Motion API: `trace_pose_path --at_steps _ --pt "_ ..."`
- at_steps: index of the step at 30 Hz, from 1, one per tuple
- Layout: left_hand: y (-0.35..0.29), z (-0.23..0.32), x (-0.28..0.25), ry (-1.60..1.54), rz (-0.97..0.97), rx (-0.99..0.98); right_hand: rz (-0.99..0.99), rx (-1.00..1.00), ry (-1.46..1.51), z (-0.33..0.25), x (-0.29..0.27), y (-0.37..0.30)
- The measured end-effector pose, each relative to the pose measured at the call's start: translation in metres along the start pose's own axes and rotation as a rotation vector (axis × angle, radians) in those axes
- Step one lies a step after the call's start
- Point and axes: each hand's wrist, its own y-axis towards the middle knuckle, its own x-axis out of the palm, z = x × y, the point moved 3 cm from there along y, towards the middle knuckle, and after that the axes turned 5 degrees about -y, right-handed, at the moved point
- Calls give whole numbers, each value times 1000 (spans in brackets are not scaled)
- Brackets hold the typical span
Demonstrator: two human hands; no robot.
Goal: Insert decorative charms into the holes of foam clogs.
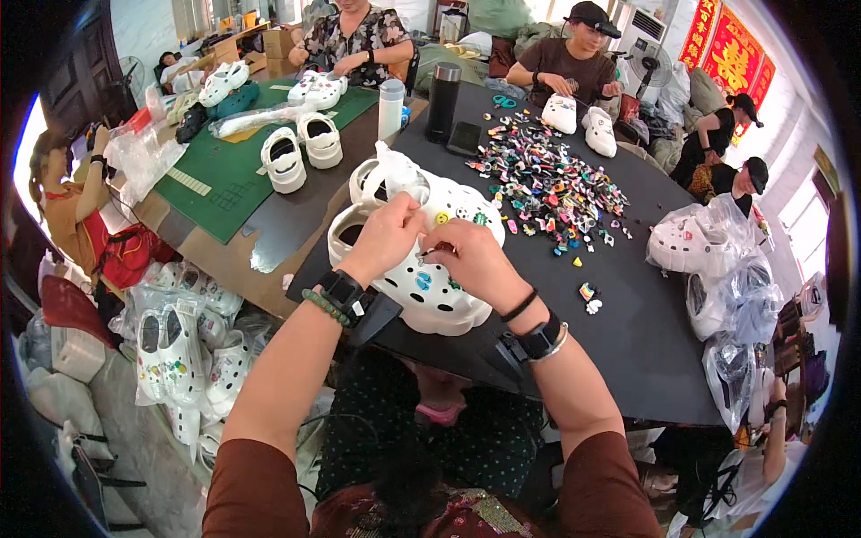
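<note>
A pair of white clogs with round holes lies in front of me, toes toward me and to the right. Shoe charms sit in the clogs, among them a yellow smiley charm, a football charm and a blue flip-flop charm. My left hand is closed, its fingers curled on the upper of a clog near its opening. My right hand pinches a small charm just above the holes; the fingers partly hide it. White wrapping shows behind my left fingers.
A heap of colourful shoe charms spreads over the black table. Behind the clogs stand a black flask, a white bottle and a phone. Bagged clogs lie at the right edge. Co-workers sit across the table.
</note>
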Motion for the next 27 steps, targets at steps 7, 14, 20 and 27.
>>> trace_pose_path --at_steps 7,14,20,27 --pt "-4 -1 -5 27 -36 -54 -38 23 -45 -5 8 5" --pt "-33 21 -16 410 360 158 -54 67 -27 -4 5 7" --pt "-12 15 -14 262 -193 -212 -86 110 -50 -7 5 9" --pt "-9 7 -10 218 -261 -293 -134 176 -46 -5 4 15"
